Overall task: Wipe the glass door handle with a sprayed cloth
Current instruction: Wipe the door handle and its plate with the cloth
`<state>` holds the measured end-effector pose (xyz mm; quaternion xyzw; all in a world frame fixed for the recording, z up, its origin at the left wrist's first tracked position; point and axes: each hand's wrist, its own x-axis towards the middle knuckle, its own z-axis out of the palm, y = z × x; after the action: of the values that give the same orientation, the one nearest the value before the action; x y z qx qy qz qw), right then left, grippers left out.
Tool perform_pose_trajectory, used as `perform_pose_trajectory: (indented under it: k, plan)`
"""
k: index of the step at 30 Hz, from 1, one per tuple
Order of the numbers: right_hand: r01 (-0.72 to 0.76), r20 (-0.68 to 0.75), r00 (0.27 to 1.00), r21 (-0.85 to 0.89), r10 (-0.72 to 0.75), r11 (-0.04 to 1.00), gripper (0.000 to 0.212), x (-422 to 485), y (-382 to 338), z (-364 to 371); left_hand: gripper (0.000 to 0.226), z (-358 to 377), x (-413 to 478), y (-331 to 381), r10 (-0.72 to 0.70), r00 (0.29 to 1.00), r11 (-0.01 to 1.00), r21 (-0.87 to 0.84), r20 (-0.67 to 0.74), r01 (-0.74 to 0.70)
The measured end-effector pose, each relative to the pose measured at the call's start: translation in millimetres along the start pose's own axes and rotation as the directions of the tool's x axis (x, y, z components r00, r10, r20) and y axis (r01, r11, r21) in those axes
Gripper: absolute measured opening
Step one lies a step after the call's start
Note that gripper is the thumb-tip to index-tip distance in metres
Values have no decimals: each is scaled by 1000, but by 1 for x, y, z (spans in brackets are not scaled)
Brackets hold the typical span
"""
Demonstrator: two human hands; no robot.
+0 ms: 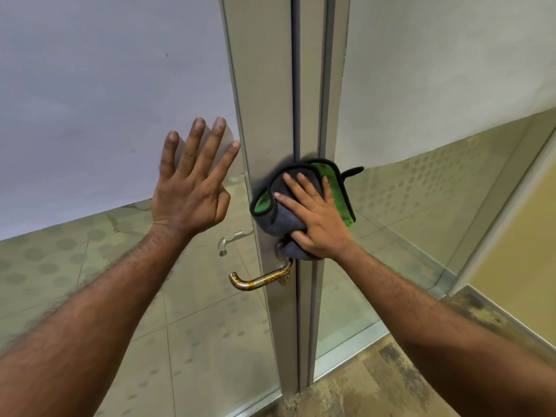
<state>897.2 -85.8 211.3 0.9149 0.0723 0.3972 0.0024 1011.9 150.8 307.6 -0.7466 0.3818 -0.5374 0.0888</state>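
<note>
Where the metal door frame meets the dark seal strip, a folded cloth, grey with green lining and black piping, is pressed flat against the stile.

Item 1, right hand: palm spread over the cloth, fingers together on top, thumb tucked under its lower fold; the grip is clamped on the cloth.

Item 2, left hand: fingers splayed apart, flat on the frosted part of the glass door, just left of the frame edge; holds nothing.

Item 3, door handle: brass-toned lever, tarnished, projecting left from the frame. It lies just below the cloth and the right hand; the cloth's lowest fold sits at the handle's mount, whether touching cannot be told. The lever's curved end stands free.

Item 4, open room: clear glass below the frosted band on both sides, tiled floor visible through it. A second glass panel stands right of the seal.
</note>
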Motion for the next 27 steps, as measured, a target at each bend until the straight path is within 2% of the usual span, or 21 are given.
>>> perform_pose_trajectory:
  k: [3,6,11,13,16,23,27]
  plan:
    - [-47,-81,995,129,58,991,81,24,-18,-2,70,1,-1,0,6,999,1000,-7,-39,-7]
    - [-21,-71,997,175,33,984,77,24,-21,-1,67,3,-1,1,8,998,1000,-27,-61,-10]
    - [58,175,981,142,-83,988,73,-23,0,4,66,4,-1,1,8,998,999,-33,-69,-10]
    - [26,248,966,161,-66,987,72,-42,7,5,66,5,-1,1,8,998,999,-32,-66,-10]
    - [-69,251,968,228,10,971,74,-51,2,8,65,4,-1,0,3,998,999,-40,-57,-5]
    - [-287,254,951,517,175,806,76,-52,-41,23,64,2,0,2,4,997,998,-66,-71,-8]
    - [-279,331,938,549,102,788,72,-73,-48,26,65,2,0,2,-2,996,997,-78,-88,-5]
